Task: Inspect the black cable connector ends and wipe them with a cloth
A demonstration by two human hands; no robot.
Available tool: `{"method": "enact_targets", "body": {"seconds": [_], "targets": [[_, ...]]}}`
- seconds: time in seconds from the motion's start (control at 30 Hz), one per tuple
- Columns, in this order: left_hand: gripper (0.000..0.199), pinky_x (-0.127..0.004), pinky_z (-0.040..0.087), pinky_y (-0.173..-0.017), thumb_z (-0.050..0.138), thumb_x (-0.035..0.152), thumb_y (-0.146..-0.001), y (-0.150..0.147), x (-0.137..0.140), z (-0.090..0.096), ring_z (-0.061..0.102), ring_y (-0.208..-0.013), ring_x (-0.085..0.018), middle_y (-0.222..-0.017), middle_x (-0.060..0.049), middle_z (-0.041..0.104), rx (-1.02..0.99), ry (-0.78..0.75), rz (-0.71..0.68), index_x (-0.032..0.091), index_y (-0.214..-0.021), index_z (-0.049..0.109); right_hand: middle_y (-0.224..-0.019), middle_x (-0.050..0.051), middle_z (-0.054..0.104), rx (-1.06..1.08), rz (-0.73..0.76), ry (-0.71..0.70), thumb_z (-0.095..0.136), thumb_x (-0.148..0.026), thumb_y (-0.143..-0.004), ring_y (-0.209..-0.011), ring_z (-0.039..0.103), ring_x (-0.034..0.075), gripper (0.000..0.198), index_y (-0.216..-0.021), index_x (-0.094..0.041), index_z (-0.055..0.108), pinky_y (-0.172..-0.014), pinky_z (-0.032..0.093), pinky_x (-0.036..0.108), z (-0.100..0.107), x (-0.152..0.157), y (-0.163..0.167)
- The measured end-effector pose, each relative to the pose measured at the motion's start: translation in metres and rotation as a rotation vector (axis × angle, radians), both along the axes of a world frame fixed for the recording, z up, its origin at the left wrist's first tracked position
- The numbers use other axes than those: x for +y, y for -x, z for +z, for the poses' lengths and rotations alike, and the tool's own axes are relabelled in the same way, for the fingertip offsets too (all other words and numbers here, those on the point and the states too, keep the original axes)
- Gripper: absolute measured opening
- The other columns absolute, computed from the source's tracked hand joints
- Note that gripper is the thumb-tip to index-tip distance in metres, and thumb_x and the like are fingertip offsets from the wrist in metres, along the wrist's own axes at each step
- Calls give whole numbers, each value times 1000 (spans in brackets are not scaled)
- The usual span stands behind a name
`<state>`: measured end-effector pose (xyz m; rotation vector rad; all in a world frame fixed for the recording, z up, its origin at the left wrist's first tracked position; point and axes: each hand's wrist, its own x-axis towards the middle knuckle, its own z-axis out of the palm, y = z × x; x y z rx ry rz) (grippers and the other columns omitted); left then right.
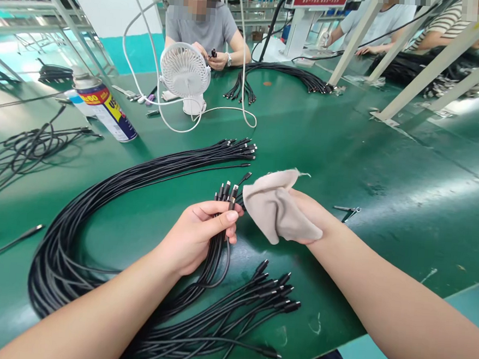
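Several black USB cables [218, 249] are gripped just below their plugs by my left hand [203, 226], whose thumb presses against one of them. The metal plug tips point up and away from me. A beige cloth [276, 204] drapes over my right hand [309, 211] and hides most of its fingers; the hand looks closed around it. The cloth's left edge is right beside the plug ends, and I cannot tell whether they touch. A long looped bundle of black cables [98, 202] lies on the green table, with more plug ends [275, 291] fanned out nearer to me.
A white fan [185, 72] and a spray can [105, 107] stand beyond the bundle. Loose cables [32, 148] lie at left, small snips [347, 213] at right. A person in a grey shirt [207, 29] sits opposite, near another cable bundle [291, 74]. Metal posts [428, 67] rise at right.
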<state>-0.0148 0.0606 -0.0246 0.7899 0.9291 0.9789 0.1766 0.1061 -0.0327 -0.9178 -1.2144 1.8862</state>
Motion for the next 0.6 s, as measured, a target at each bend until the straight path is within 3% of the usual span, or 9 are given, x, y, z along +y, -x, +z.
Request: {"method": "enact_targets", "body": {"seconds": [0.17,0.33,0.47,0.6], "targets": [[21,-24,46,-56,86,28,-60,-3,-1,2,55,-49,-8,-62,-2,67,57,6,-20,14,-71,75,-92,2,71,231,-120,234,70,-30,-74,-81,67,16,27,-99,-21,67,-74,55,27,-8,0,7],[19,-24,49,-56,83,28,-63,-5,-1,-3,57,-49,-10,-56,0,66,113,-23,-91,15,-69,71,-72,0,68,228,-41,295,72,-20,-69,-61,66,16,35,-102,-20,61,-60,56,29,-4,-17,22],[20,-26,51,-58,82,28,-64,-4,-2,-6,60,-52,-12,-54,1,66,182,-61,-116,16,-63,66,-69,-3,67,156,37,231,75,-16,-65,-53,65,14,39,-99,-21,57,-54,57,29,6,-29,26],[18,-29,52,-66,81,26,-62,-4,-2,-4,65,-66,-18,-65,-2,70,392,-158,-136,15,-61,67,-57,-8,60,-147,57,42,75,-11,-61,-37,52,8,37,-92,-20,56,-34,43,18,8,-32,25]]}}
